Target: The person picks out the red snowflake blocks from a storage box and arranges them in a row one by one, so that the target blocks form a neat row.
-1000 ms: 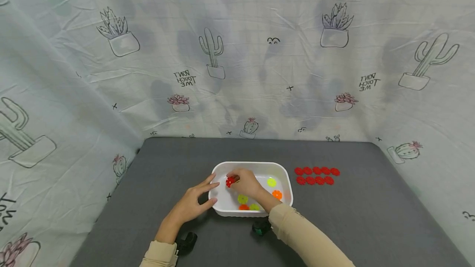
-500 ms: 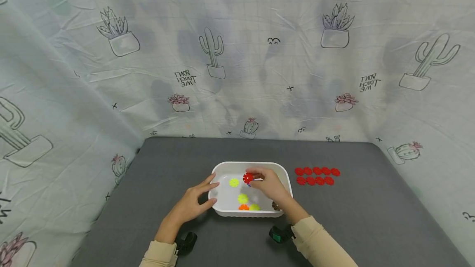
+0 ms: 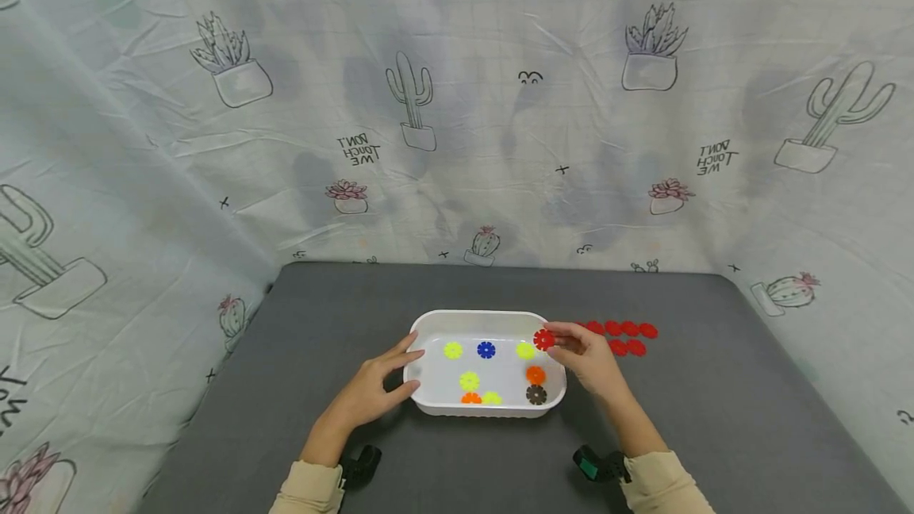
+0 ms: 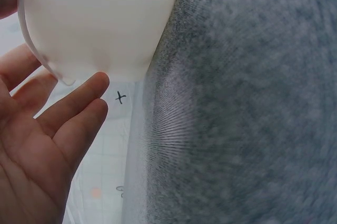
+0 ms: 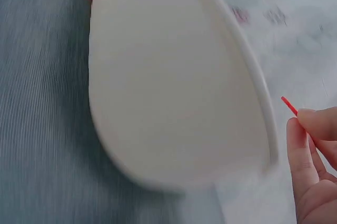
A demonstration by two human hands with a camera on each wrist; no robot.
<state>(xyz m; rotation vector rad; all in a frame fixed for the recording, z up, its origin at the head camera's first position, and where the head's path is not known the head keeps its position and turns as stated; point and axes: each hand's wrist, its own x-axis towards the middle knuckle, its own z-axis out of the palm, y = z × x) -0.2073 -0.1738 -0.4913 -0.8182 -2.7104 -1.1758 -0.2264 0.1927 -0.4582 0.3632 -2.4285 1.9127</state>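
Note:
My right hand (image 3: 589, 359) pinches a red notched disc (image 3: 543, 339) between thumb and fingertips, over the right rim of the white plastic tray (image 3: 457, 408). In the right wrist view, the disc (image 5: 288, 105) appears edge-on as a thin red strip, above rim height. My left hand (image 3: 366, 393) has its fingers spread and fairly straight at the tray's left end, fingertips right at the rim. The left wrist view shows those fingers (image 4: 79, 100) against the tray's outer wall. Inside the tray lie a blue disc (image 3: 486, 350), a dark brown disc (image 3: 536, 395), several yellow-green discs (image 3: 469, 381) and two orange discs (image 3: 535, 375).
Several red discs (image 3: 629, 328) lie in two rows on the grey table (image 3: 343, 300) right of the tray, partly hidden behind my right hand. A patterned cloth (image 3: 471, 101) hangs behind the table and at both sides. Both wrists wear black devices (image 3: 598, 465).
My right hand has lifted the red disc from the tray's left part and carried it right, to the right rim. My left hand stays at the left end.

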